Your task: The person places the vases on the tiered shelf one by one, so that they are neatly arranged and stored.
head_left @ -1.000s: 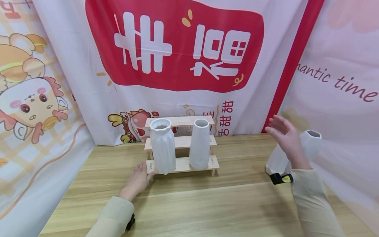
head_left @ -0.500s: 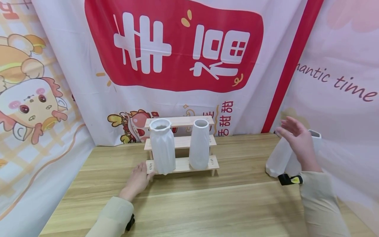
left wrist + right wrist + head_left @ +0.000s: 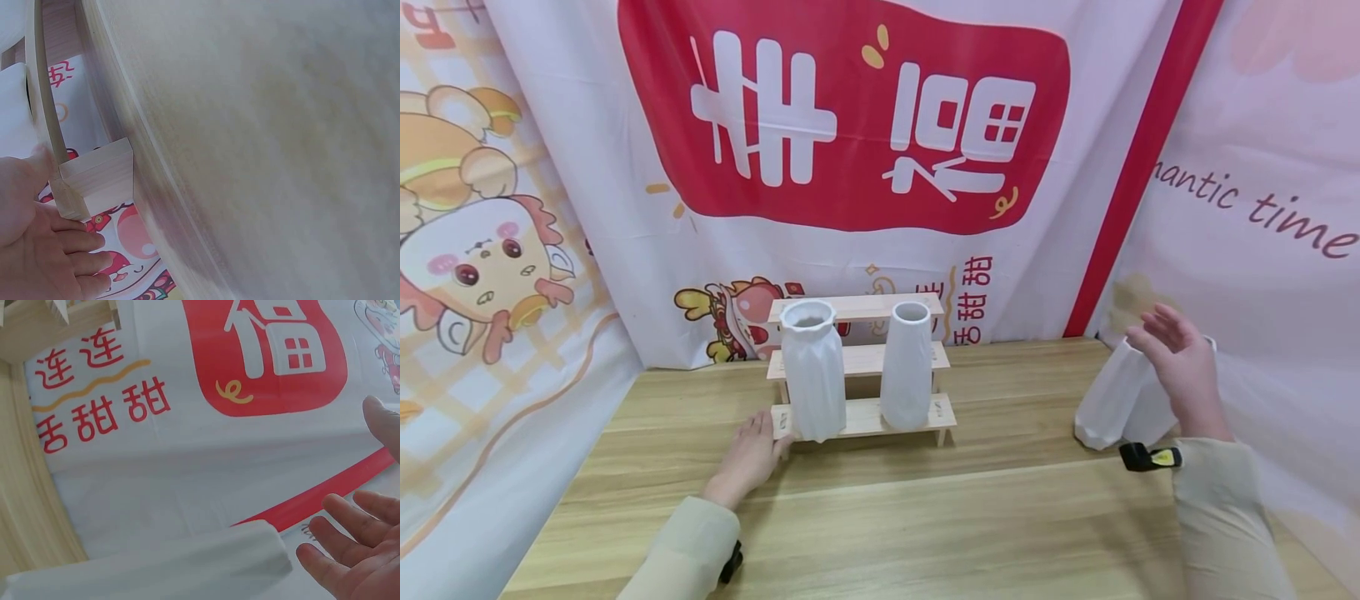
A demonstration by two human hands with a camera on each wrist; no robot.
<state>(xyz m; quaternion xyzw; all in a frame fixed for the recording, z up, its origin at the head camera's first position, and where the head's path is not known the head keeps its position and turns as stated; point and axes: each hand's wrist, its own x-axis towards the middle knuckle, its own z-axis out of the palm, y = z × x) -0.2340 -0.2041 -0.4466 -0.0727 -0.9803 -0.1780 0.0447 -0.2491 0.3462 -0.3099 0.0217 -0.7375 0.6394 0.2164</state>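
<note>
Beige sleeves (image 3: pixel 1228 517) come over the near part of the wooden tabletop (image 3: pixel 925 525). The left hand (image 3: pixel 751 457) touches the front left corner of the stand (image 3: pixel 863 419), thumb at the bottom board, its other fingers nearly straight and close together. On that board two white vases stand upright: a ruffled one (image 3: pixel 815 379) toward the left end, a slim one (image 3: pixel 907 367) toward the right. Near the tabletop's far right corner, the right hand (image 3: pixel 1187 371) hovers before two more vases (image 3: pixel 1108 400), fingers loosely bent, slightly apart. Red-and-white cloth (image 3: pixel 850 200) hangs behind the far edge.
</note>
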